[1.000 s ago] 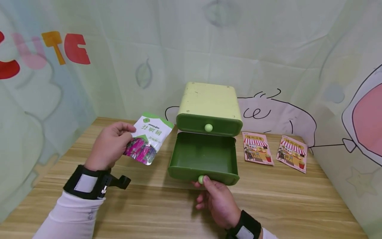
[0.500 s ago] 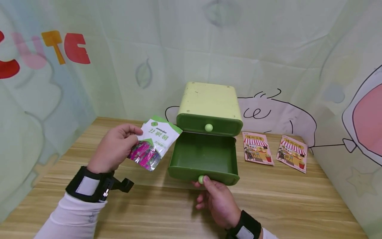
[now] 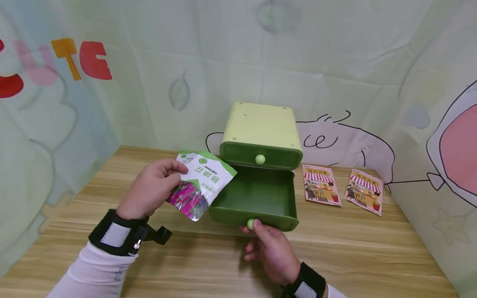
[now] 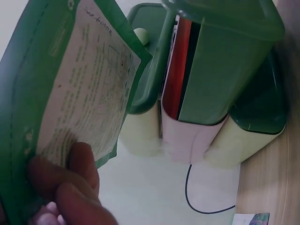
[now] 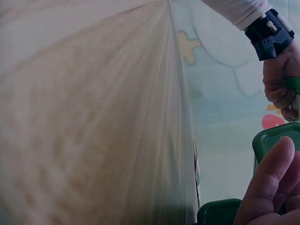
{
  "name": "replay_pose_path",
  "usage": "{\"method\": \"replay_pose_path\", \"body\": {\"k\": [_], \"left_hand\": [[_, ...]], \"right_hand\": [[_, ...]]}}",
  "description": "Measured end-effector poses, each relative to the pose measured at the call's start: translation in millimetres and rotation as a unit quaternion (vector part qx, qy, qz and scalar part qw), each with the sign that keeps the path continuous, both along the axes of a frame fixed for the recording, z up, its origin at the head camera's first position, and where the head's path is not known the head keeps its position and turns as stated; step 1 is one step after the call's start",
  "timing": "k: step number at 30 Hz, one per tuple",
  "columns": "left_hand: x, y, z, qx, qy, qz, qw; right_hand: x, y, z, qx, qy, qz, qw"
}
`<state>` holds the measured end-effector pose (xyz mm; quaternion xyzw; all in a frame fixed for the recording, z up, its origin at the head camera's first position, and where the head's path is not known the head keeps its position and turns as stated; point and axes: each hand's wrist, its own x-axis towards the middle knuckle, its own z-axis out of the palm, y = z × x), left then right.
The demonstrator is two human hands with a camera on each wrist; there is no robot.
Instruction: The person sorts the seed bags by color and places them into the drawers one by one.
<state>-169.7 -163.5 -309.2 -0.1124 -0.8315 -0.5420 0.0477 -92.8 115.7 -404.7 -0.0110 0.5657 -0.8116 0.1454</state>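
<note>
My left hand [image 3: 152,186] pinches a flower seed packet [image 3: 201,182], white and green with a magenta flower picture, by its edge. The packet is tilted and its corner overlaps the left side of the pulled-out lower drawer [image 3: 255,190]. Its printed back [image 4: 89,84] faces the left wrist camera. My right hand [image 3: 273,250] holds the lower drawer's round pale-green knob [image 3: 251,224] between thumb and fingers. The drawer belongs to a small cream and green two-drawer box [image 3: 262,124]. Its upper drawer [image 3: 242,153] is closed. Nothing lies in the visible part of the lower one.
A second seed packet [image 3: 185,156] lies on the wooden table [image 3: 357,248] behind the held one, partly hidden. Two pink cards with striped awnings, a left card [image 3: 321,185] and a right card [image 3: 364,191], lie right of the box. Printed cloth [image 3: 223,62] walls the table.
My left hand has moved right and slightly nearer with the packet, up to the drawer's left side. The packet behind it has come into view. My right hand stays on the knob.
</note>
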Motion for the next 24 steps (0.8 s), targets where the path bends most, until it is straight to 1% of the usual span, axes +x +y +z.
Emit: {"method": "replay_pose_path", "body": {"k": [18,24], "left_hand": [[-1.6,13.4,-6.7,-0.004,-0.017,-0.032,0.9993],[-2.0,18.1,-9.1,0.017,-0.047,-0.051,0.9975]], "right_hand": [[0.1,0,0.7,0.008,0.001,0.000,1.0000],[-0.8,0,-0.9,0.010,0.004,0.003,0.9999]]}}
